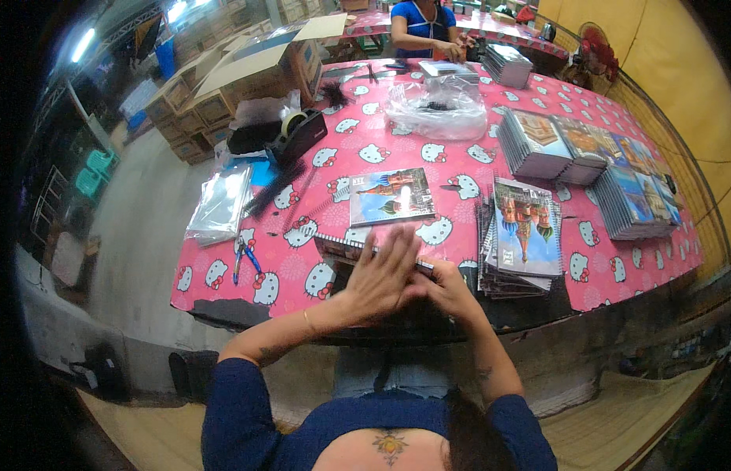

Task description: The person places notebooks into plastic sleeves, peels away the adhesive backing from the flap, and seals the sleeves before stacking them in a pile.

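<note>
Just in front of me, near the table's front edge, a spiral notebook stands tilted with its coil edge upward. My left hand lies across it, palm down and fingers stretched out against the coil edge. The fingers of my right hand are bent round the notebook's right end. Much of its cover is hidden behind both hands. Beyond it, another spiral notebook with a domed-building cover lies flat. An uneven stack of similar notebooks sits right of my right hand.
Blue-handled pliers, clear plastic sleeves, black coils and a tape dispenser lie leftward. Notebook stacks stand at right. A plastic bag lies farther back, before a co-worker. Cardboard boxes are beyond the table's left side.
</note>
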Available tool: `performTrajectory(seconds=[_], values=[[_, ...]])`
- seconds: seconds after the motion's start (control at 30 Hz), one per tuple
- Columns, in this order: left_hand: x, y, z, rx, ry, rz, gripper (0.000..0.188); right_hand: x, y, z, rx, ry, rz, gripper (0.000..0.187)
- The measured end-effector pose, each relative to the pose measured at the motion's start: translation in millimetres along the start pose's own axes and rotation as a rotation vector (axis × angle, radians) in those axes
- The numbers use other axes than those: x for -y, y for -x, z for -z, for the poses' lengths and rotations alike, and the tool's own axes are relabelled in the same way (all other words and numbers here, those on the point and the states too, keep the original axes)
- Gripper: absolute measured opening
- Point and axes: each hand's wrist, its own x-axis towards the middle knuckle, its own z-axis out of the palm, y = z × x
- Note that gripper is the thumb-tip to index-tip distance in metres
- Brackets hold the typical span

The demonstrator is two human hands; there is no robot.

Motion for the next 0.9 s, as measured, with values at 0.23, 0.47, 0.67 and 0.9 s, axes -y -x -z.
performTrajectory(seconds=[0.23,0.47,0.67,0.9], values=[[11.9,-10.5,22.0,-0.112,0.179,0.089,0.055,5.5,-0.3,-1.6,-0.039,0.161,0.003,0.026],[8.7,-14.2,34.9,-0.194,0.483,0.116,0.022,37.3,9.6,34.4,-0.075,0.078,-0.083,0.026],[11.9,-14.0,37.0,-0.174,0.442,0.065,0.023,52.4,-6.8,43.2,0.033,0.207,0.021,0.013],[19.6,-8.9,54.4,-0.069,0.414,0.014,0.023,43.7,-4.2,6.7,-0.356,0.559,0.153,0.017]])
